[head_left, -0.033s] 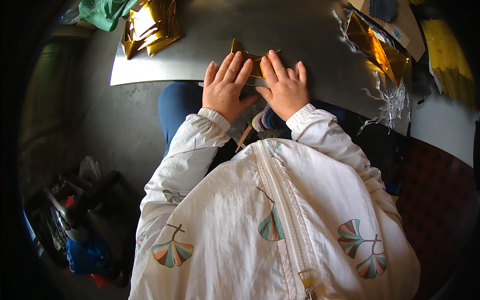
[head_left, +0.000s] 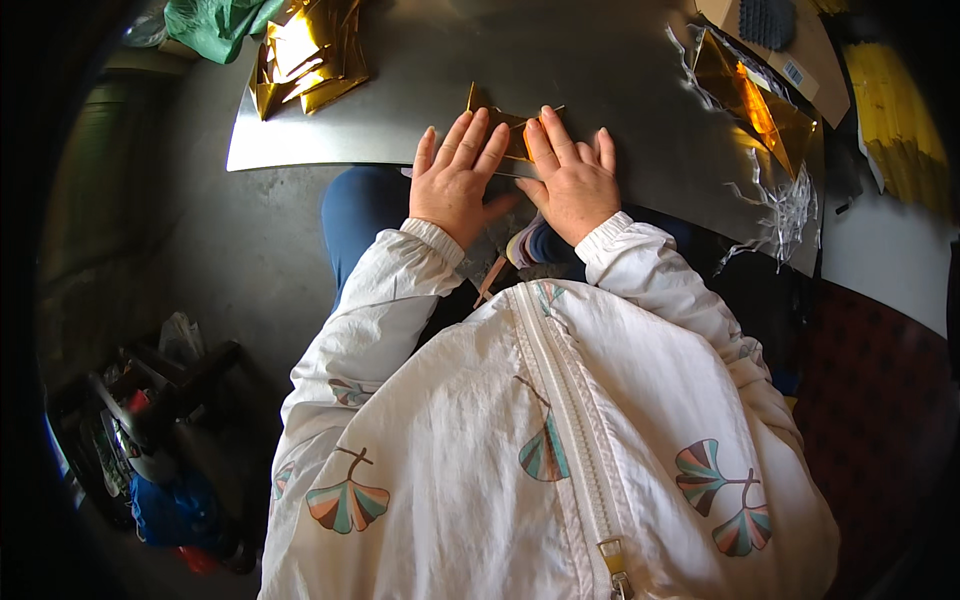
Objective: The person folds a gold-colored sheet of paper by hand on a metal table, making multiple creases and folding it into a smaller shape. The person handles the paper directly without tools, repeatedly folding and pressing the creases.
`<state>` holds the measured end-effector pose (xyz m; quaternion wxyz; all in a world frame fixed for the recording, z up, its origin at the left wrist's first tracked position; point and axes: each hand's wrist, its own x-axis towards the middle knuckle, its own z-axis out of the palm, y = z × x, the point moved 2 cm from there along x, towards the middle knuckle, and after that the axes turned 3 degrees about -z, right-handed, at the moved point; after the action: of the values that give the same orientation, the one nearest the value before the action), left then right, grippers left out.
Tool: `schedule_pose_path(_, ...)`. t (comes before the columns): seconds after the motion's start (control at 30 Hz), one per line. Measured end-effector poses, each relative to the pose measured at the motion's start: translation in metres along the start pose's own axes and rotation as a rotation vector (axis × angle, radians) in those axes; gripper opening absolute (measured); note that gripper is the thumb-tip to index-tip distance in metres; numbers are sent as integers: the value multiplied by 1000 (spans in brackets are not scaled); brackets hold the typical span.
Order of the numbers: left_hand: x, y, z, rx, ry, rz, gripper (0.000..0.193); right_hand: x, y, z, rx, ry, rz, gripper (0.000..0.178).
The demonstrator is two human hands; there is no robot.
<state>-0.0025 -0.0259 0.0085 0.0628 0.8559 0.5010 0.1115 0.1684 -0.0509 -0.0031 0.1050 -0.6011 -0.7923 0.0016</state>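
Hardly any moving since the earlier frame: just a tiny slide of the left part of the view to the right, maybe from a small turn of the head, with left hand [head_left: 452, 190] and right hand [head_left: 580, 190] in almost the same spot on the gold foil piece [head_left: 517, 137].

Possible trouble from here: a rip in the foil, from pushing too hard on something so thin. Or a crooked crease, from pressing more on 1 side than on the other. Or a slip over the near edge, from a pull backward, with so little room there and such a smooth, shiny table [head_left: 420, 60] underneath.

Mostly under the fingers of both hands and in the gap between them, close to the near edge of the table. On the left, 1 pointy tip poking out past the fingertips; on the right, 1 thin corner doing the same. Bright orange in the middle. Cannot tell the full shape, with so much covered up.

Both hands palm down, fingers spread and nearly straight, laid flat, with no pinching to be seen. Thumbs pointing in toward each other, but apart. Cannot tell how hard to call the push.

Off to the left, well apart from the hands, a pile of gold foil shapes [head_left: 340, 85], with a green plastic bag [head_left: 215, 28] just beside. Off to the right, a bigger gold foil shape [head_left: 770, 110], near white stringy strips [head_left: 795, 200].
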Motion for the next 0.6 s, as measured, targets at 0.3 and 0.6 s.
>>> schedule_pose_path(0.3,-3,-2,-2,-36,0,32,87,-2,7,-6,-20,-16,-143,66)
schedule_pose_path(0.6,5,5,-1,-10,-24,-81,91,-2,5,-4,-13,-7,-116,63)
